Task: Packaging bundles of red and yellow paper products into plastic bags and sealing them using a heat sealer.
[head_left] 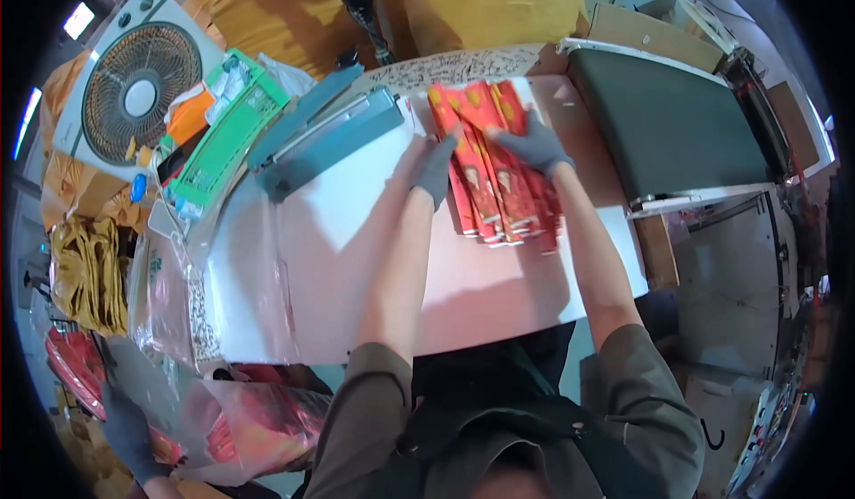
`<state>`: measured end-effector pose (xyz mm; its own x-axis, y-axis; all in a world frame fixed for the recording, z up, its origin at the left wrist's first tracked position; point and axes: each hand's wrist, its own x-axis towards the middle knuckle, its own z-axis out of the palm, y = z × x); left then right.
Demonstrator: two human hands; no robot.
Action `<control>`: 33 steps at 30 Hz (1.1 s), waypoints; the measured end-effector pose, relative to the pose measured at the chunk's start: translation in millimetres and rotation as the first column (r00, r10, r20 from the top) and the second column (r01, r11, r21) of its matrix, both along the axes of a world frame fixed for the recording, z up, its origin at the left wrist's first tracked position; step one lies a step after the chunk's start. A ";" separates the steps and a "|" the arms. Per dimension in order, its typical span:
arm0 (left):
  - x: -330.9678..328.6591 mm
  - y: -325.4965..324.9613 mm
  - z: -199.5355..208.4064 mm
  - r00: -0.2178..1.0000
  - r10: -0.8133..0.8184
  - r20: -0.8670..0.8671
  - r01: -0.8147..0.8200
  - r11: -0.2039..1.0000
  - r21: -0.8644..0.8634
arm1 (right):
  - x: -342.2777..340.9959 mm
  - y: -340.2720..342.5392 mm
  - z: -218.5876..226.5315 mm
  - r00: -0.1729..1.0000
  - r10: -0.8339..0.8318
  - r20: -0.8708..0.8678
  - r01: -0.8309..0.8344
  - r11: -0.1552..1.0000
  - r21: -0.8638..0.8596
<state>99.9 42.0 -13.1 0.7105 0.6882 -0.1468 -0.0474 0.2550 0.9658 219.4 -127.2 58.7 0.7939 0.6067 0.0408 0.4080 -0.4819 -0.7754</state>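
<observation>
Several long, flat red packets (504, 192) with yellow patches and printed pictures lie side by side in an overlapping stack on the white tabletop (356, 290). My left hand (436, 174), in a grey glove, grips the stack along its left side. My right hand (537, 145), gloved the same way, holds its upper right part, with fingers reaching over the packets. The packets' lower ends fan out unevenly toward me. What lies under my fingers is hidden.
A blue-grey bar-shaped device (334, 138) stands left of the packets, near a green basket (227, 143) and a fan (140, 98). A dark conveyor belt (672, 116) borders the right side. At lower left, another person's gloved hand (127, 428) is near a bag of red packets (263, 423).
</observation>
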 end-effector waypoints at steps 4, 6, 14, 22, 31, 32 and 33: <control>-40.3 -69.6 30.2 0.961 -0.264 0.083 0.277 0.895 -0.350 | -59.6 -30.8 -16.6 0.813 0.265 -0.518 -0.016 0.900 0.436; -98.7 -94.4 31.8 0.980 -0.200 0.010 0.196 0.946 -0.257 | -112.4 -57.1 -18.4 0.784 0.315 -0.534 0.012 0.854 0.521; -290.3 -180.1 40.4 0.864 -0.494 -0.094 0.495 0.869 -0.017 | -260.0 -172.4 -16.6 0.578 0.515 -0.633 -0.300 0.855 0.422; -245.9 -113.7 138.6 0.944 -0.308 0.117 0.267 0.924 0.274 | -224.1 -90.7 55.7 0.795 0.552 -0.253 -0.321 0.736 0.597; -219.5 -84.3 167.7 0.871 -0.388 0.300 0.059 0.690 0.722 | -211.2 -33.5 116.4 0.747 0.663 0.059 -0.391 0.365 0.845; -218.4 -90.8 164.4 0.877 -0.374 0.301 0.050 0.695 0.717 | -210.9 -29.2 116.1 0.726 0.673 0.141 -0.468 0.334 0.818; -220.6 -98.9 164.4 0.878 -0.355 0.320 0.069 0.757 0.650 | -217.0 -30.6 116.5 0.711 0.689 0.139 -0.474 0.323 0.819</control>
